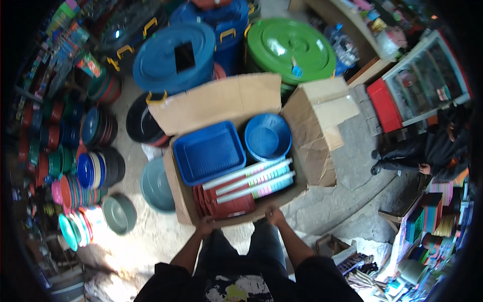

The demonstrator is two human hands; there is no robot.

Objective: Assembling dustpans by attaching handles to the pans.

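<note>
An open cardboard box (pixel 297 189) stands in front of my legs with its flaps folded out. My left hand (pixel 205 226) grips the near edge of the box toward its left corner. Farther right on that same edge, my right hand (pixel 274 215) is closed over the cardboard. Inside lie a blue rectangular plastic basin (pixel 209 151), a round blue basin (pixel 268 137), several dark red plastic pieces (pixel 234 205) and a row of white-edged items with pastel sides (pixel 256 180). The undersides of these things are hidden.
Behind the box stand large lidded tubs, one blue (pixel 161 55) and one green (pixel 289 48). Grey-green basins (pixel 157 183) and stacked basins (pixel 93 168) line the left. A person (pixel 427 148) sits or stands at the right near a glass-fronted cabinet (pixel 425 75).
</note>
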